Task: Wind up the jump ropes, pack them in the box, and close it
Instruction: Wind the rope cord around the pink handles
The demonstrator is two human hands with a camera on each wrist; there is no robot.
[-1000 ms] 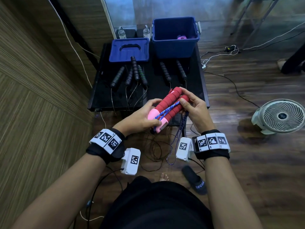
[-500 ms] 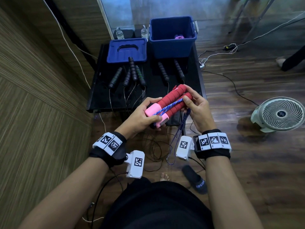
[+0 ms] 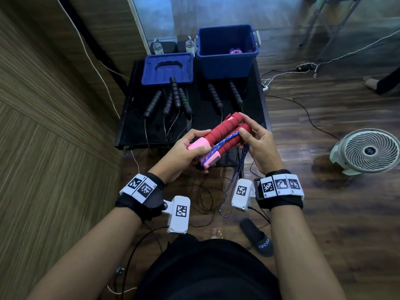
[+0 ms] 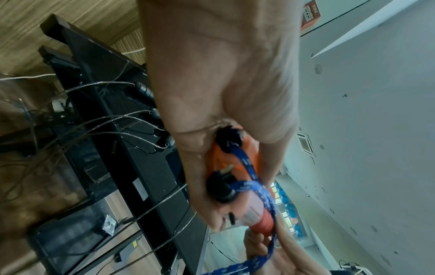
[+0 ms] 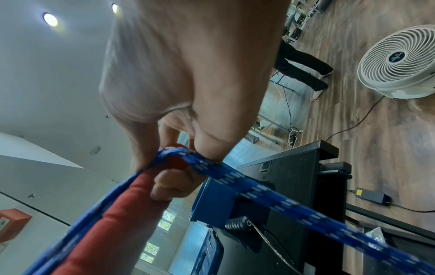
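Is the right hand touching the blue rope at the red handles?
Touching. In the right wrist view the right hand presses the blue rope against a red handle.

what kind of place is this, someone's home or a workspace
Probably an indoor office or lab-style workspace rather than a home, though I can't be sure: a wood-look floor, a fire alarm box on the wall, recessed ceiling lights, and loose cables beside a floor fan.

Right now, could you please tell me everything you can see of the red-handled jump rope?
The red-handled jump rope has two red foam-looking handles with pink plastic-looking ends, held side by side above the table's near edge. The left hand grips the pink ends; the right hand holds the far ends. Its blue braided cord runs along the handles, bends under the right thumb, and hangs down in loops.
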